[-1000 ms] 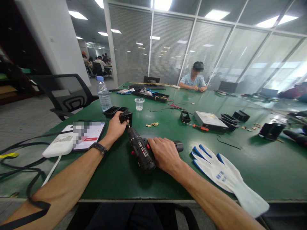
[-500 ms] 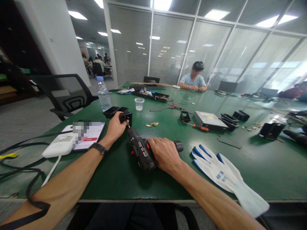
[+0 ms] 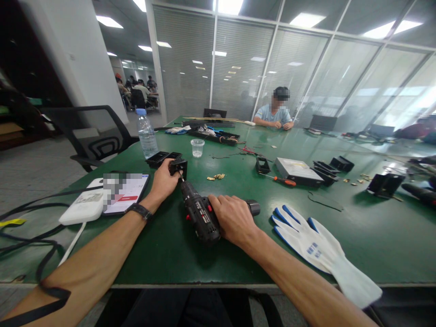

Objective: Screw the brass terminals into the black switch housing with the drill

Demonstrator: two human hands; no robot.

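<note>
My left hand (image 3: 165,180) grips a small black plastic box-shaped part (image 3: 179,167) above the green table (image 3: 238,268). In my right hand (image 3: 235,219) is a black cordless drill (image 3: 200,212) with red details, lying on its side with the battery end to the right. The fingers wrap round its handle. The drill's bit points up and left and meets the near side of the black part; whether a screw sits at its tip is hidden. Small brass-coloured pieces (image 3: 215,177) lie to the right of the part. More black frames (image 3: 157,159) stand behind my left hand.
A water bottle (image 3: 147,136) and a clear cup (image 3: 197,148) stand beyond my left hand. A phone (image 3: 136,195) and a white power bank (image 3: 83,204) lie left. To the right are a white glove (image 3: 316,245), a screwdriver (image 3: 285,181) and a metal drive (image 3: 299,171). A person (image 3: 275,113) sits across.
</note>
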